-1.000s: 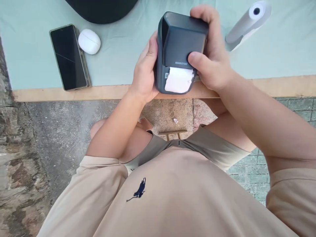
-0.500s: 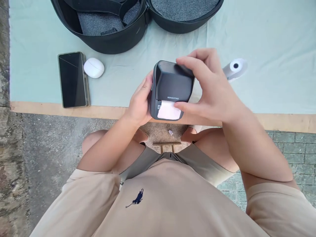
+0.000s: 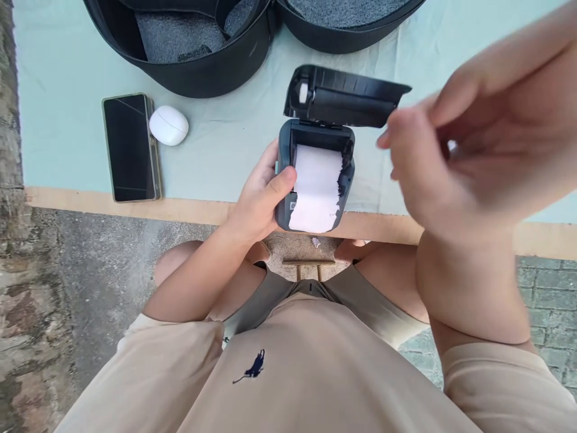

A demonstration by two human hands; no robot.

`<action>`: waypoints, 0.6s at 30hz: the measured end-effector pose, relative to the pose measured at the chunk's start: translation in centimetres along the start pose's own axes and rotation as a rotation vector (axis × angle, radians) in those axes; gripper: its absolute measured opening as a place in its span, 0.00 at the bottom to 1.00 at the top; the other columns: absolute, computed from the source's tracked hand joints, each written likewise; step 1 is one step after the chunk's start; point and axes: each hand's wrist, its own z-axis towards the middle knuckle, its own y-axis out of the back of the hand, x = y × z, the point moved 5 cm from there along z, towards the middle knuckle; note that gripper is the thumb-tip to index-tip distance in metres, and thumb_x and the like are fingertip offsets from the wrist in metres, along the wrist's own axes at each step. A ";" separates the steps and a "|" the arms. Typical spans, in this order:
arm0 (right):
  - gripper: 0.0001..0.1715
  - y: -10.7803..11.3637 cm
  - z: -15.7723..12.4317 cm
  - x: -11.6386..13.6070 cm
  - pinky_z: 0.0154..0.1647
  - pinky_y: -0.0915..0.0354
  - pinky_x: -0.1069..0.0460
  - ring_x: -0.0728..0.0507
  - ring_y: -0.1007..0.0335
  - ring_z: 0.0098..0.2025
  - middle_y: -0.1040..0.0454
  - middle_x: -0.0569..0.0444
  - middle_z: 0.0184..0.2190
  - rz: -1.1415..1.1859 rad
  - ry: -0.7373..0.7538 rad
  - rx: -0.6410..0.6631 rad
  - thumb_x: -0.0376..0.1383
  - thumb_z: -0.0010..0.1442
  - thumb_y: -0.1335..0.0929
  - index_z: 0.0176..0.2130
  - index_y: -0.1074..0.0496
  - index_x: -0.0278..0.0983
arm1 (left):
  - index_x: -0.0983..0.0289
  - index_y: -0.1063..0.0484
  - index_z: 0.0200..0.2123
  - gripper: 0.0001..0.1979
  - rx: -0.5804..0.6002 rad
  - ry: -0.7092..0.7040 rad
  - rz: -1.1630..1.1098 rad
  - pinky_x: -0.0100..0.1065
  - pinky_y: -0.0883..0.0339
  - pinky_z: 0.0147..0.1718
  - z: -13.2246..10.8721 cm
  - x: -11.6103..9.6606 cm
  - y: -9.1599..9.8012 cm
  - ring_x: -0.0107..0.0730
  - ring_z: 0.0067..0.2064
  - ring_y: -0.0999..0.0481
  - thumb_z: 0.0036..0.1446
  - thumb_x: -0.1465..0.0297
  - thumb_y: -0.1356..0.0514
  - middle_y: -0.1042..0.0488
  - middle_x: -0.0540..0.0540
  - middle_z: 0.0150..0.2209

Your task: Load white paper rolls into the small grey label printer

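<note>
My left hand (image 3: 258,201) grips a dark label printer (image 3: 348,180) from its left side, thumb resting at the edge of the paper. The printer's black lid (image 3: 347,99) stands raised, its inner side showing. White paper (image 3: 317,186) with a ragged right edge lies in the bay and reaches over the front. To the right, my right hand (image 3: 473,138) is lifted near the camera, fingers curled and pinched, partly blurred. Its fingertips appear close to the lid's right corner; whether they touch it, or what they hold, I cannot make out.
A phone (image 3: 128,147) and a white rounded case (image 3: 169,125) lie at the left of the cloth-covered table (image 3: 216,138). An unzipped black case (image 3: 202,78) sits at the back. A paper scrap (image 3: 315,242) is on the ground below the wooden edge (image 3: 198,209).
The printer's lid has swung up and back, uncovering the paper inside. My right hand has left the printer's top and risen to the right. My left thumb has moved onto the printer's face.
</note>
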 end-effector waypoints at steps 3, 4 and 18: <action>0.07 -1.7 -0.6 1.2 0.22 0.47 0.51 0.53 0.37 0.22 0.29 0.62 0.24 -0.131 0.189 -0.023 0.31 0.55 0.29 0.29 0.33 0.39 | 0.59 0.31 0.51 0.20 0.010 0.027 -0.031 0.40 0.29 0.59 0.4 -0.1 -0.4 0.46 0.69 0.39 0.60 0.55 0.41 0.26 0.53 0.55; 0.07 -2.2 -0.6 1.4 0.21 0.47 0.52 0.53 0.36 0.22 0.26 0.62 0.25 -0.184 0.223 0.004 0.30 0.55 0.30 0.30 0.32 0.39 | 0.59 0.31 0.50 0.20 0.013 0.038 -0.036 0.40 0.28 0.58 0.5 -0.2 -0.4 0.46 0.68 0.37 0.60 0.55 0.41 0.25 0.54 0.54; 0.12 -5.2 0.8 0.4 0.24 0.51 0.47 0.43 0.34 0.27 0.23 0.57 0.33 -0.624 -0.036 0.406 0.39 0.57 0.36 0.43 0.31 0.47 | 0.58 0.30 0.50 0.20 0.035 0.081 -0.010 0.34 0.22 0.40 0.0 -0.3 -0.4 0.46 0.57 0.25 0.60 0.55 0.42 0.24 0.54 0.45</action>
